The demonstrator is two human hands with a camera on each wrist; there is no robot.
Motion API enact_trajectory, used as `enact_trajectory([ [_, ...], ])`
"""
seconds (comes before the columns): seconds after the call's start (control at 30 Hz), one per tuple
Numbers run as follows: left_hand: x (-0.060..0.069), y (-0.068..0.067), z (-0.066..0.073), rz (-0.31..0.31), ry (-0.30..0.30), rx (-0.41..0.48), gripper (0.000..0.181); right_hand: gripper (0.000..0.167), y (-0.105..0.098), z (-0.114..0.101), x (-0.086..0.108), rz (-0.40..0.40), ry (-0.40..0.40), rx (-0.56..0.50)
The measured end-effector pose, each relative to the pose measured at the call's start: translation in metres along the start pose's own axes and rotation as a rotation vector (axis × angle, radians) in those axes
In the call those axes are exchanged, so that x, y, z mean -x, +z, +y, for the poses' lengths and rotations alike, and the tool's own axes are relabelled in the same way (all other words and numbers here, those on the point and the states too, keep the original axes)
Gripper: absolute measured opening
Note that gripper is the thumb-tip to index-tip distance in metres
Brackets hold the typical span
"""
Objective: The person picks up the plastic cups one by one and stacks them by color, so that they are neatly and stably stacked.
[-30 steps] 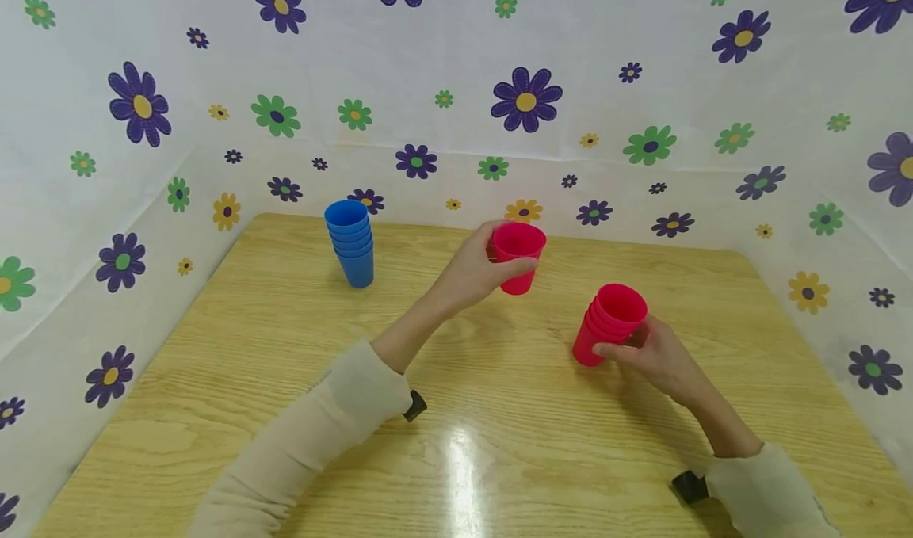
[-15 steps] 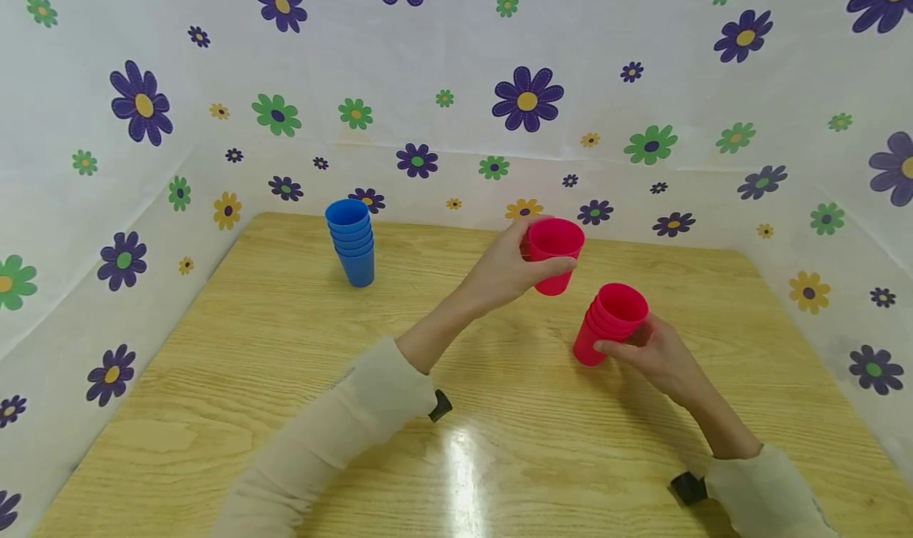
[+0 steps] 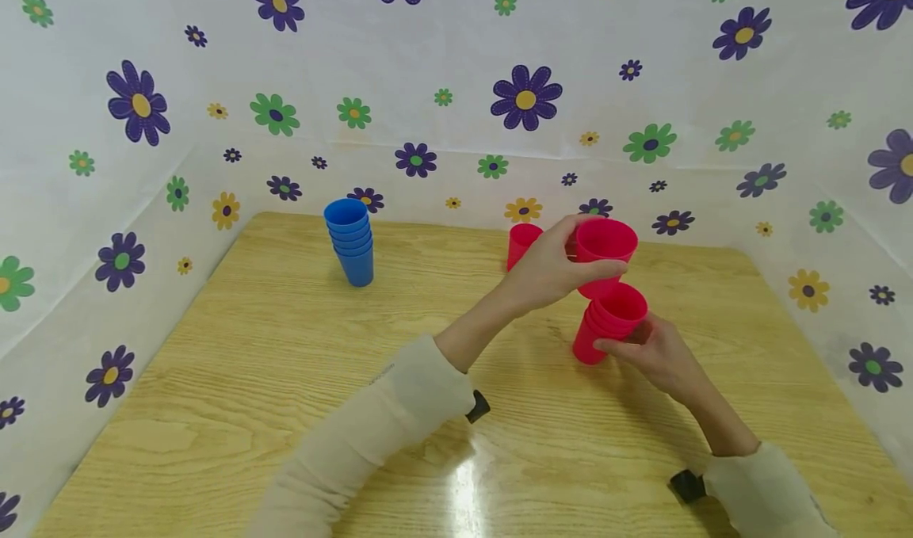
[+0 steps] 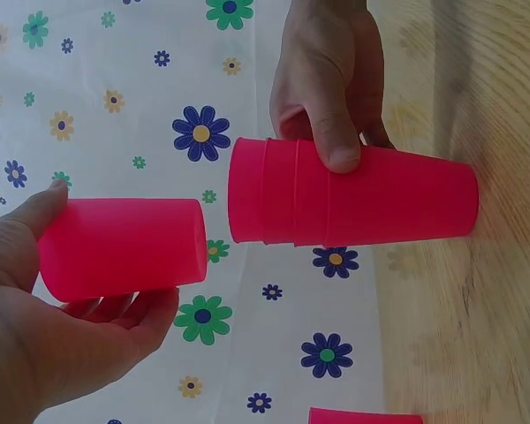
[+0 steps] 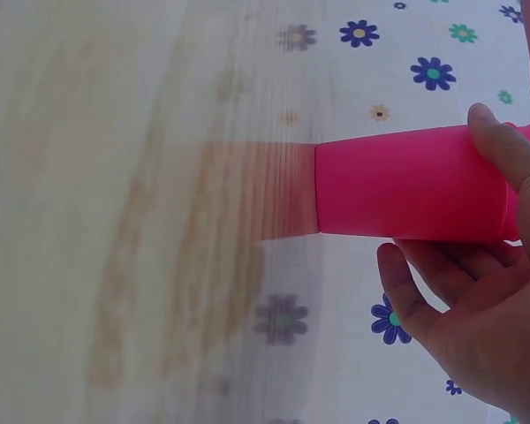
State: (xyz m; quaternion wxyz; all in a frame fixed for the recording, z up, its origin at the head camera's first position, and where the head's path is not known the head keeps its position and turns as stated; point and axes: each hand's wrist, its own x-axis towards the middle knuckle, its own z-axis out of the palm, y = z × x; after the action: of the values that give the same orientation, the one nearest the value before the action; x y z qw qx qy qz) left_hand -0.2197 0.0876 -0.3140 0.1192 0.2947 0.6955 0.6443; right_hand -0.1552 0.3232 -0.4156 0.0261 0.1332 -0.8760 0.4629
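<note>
My left hand (image 3: 545,272) grips a single red cup (image 3: 606,241) by its sides, mouth up, above the table. Just below and in front of it is a stack of several red cups (image 3: 606,332), held by my right hand (image 3: 659,360) with the thumb on the near side. In the left wrist view, a small gap separates the single cup (image 4: 128,243) from the top rim of the stack (image 4: 397,194). The right wrist view shows the base of the stack (image 5: 406,185) meeting the tabletop. Another red cup (image 3: 522,243) stands behind my left hand, partly hidden.
A stack of several blue cups (image 3: 353,245) stands at the back left of the wooden table (image 3: 285,387). White cloth (image 3: 428,62) with printed flowers hangs along the back and both sides.
My left hand has carried its red cup rightward until it hangs over the red stack. A red cup behind has come into view. My right hand and the stack have stayed put.
</note>
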Motion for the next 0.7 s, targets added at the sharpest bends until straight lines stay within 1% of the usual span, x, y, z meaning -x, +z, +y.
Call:
enact_trajectory([
  [0.1, -0.003, 0.006, 0.0, -0.012, 0.003, 0.009, 0.068, 0.049, -0.001, 0.002, 0.0, -0.003, -0.011, 0.009],
  [0.23, -0.008, 0.014, -0.001, -0.018, -0.001, -0.007, 0.069, 0.047, -0.001, 0.003, 0.0, -0.007, -0.015, 0.02],
  [0.43, -0.011, 0.024, -0.006, -0.064, 0.003, 0.026, 0.065, 0.044, -0.001, 0.003, 0.0, -0.008, -0.028, 0.021],
  [0.57, -0.013, 0.029, -0.009, -0.077, 0.0, 0.028, 0.065, 0.042, -0.002, 0.004, 0.0, -0.012, -0.044, 0.001],
  [0.7, -0.014, 0.032, -0.012, -0.077, -0.008, 0.027, 0.064, 0.043, -0.002, 0.004, 0.0, -0.015, -0.06, 0.007],
])
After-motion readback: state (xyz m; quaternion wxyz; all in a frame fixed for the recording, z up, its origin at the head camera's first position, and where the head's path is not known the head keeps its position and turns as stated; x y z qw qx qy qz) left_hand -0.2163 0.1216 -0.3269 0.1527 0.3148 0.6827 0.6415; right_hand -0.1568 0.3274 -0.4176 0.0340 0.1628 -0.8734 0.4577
